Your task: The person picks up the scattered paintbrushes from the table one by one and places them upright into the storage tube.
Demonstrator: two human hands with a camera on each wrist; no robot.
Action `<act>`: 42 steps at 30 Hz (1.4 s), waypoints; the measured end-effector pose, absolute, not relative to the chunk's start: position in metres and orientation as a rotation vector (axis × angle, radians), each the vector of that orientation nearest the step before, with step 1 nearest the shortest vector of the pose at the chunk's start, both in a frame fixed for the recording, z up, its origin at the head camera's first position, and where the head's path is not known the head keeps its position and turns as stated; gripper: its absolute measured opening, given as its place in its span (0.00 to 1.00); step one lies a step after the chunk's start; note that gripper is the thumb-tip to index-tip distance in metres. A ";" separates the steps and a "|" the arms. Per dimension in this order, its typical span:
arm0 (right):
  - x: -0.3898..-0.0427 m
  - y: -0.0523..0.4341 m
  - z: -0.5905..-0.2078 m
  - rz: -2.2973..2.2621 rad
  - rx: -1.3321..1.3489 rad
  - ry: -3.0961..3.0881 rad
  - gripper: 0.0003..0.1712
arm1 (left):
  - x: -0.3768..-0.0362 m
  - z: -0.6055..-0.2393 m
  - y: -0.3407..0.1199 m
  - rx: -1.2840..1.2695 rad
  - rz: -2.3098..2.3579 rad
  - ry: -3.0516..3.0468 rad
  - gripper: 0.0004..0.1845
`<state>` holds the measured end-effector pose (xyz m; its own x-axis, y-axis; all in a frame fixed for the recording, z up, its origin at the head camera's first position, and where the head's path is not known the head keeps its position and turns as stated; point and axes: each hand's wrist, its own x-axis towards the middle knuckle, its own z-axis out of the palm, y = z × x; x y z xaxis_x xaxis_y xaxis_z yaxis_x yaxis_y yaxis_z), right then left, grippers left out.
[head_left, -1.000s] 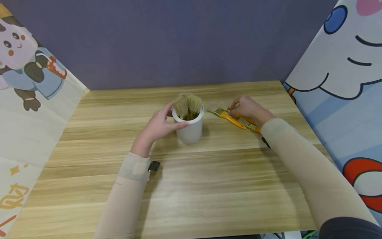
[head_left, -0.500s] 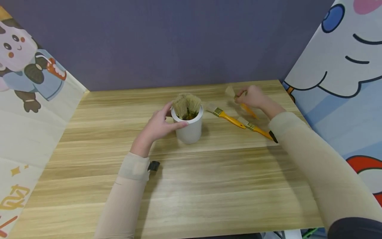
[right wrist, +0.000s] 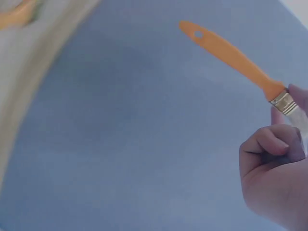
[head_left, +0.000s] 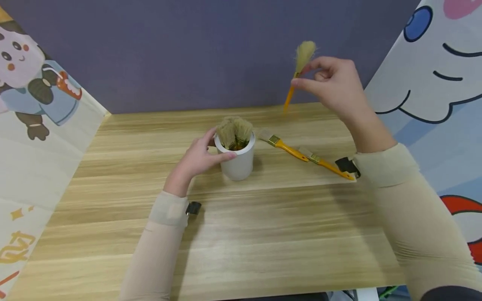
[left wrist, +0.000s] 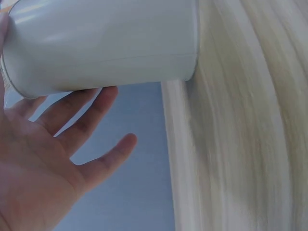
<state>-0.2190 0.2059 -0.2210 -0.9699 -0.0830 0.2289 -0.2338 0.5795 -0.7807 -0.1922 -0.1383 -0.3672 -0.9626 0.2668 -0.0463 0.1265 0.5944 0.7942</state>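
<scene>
Currently: left hand steadying a white cup of brushes, right hand holding one brush raised above the bench.

Nearest, the left hand [head_left: 196, 161] rests against the side of the white cup [head_left: 238, 161], thumb and fingers wrapped loosely round its wall; the left wrist view shows the fingers fairly straight, so how firm the hold is stays uncertain. The cup stands upright on the wooden bench [head_left: 241, 234] and holds several brushes [head_left: 235, 132], bristles up. Just right of the cup, two orange-handled brushes [head_left: 290, 149] lie flat on the bench, roughly end to end. Farther back and higher, the right hand [head_left: 335, 85] pinches a raised brush [head_left: 297, 71] at its metal ferrule between thumb and fingertips, bristles up, orange handle pointing down, well clear of the bench in front of the purple wall [head_left: 188, 50].
</scene>
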 end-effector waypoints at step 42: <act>-0.163 0.083 -0.308 1.172 0.367 -2.908 0.24 | -0.189 -0.362 -0.137 0.285 1.474 2.453 0.54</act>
